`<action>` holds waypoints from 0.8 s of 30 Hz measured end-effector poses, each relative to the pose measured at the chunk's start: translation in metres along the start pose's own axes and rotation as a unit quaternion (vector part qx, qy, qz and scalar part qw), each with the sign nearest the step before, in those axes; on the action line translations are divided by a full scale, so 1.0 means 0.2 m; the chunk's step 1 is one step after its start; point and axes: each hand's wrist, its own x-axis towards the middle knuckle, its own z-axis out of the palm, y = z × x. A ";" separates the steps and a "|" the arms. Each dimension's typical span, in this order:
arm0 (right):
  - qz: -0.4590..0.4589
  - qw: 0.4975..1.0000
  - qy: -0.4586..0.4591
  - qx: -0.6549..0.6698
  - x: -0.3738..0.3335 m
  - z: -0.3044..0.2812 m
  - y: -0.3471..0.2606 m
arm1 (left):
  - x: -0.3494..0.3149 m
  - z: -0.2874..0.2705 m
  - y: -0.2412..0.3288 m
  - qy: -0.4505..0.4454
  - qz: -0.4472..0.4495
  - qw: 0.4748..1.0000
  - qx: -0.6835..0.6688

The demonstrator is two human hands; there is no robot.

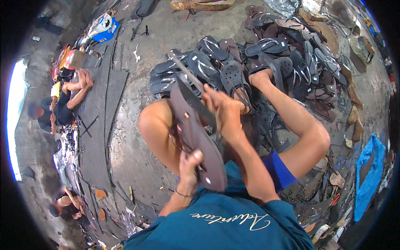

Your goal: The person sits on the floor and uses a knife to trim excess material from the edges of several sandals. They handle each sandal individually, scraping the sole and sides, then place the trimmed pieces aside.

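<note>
My left hand (pixel 189 166) grips the near end of a brown flip-flop sole (pixel 196 133), held sole-up over my bent left knee (pixel 156 125). Above it, my right hand (pixel 223 108) is closed on the handle of a long knife (pixel 187 73), and the blade points up and away to the left, across the sole's far end. The sole's strap side is hidden. Just beyond both hands lies a pile of dark flip-flops (pixel 258 58) on the concrete floor.
My right leg (pixel 300 125) stretches into the pile. Dark rubber sheets (pixel 104 104) lie on the floor at left, with another person (pixel 62 100) seated beside them and a second person (pixel 62 204) at lower left. A blue cloth (pixel 368 175) lies at right.
</note>
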 end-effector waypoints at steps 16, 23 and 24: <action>-0.043 0.990 0.076 0.110 -0.30 -0.58 -0.28 | 0.26 0.12 0.51 -0.069 0.047 0.985 0.149; -0.047 0.992 -0.111 0.032 -0.77 -0.71 -0.16 | 0.16 -0.06 0.63 -0.167 -0.009 0.973 0.162; -0.052 0.991 -0.119 0.030 -0.79 -0.71 -0.14 | 0.15 -0.08 0.62 -0.180 -0.023 0.973 0.144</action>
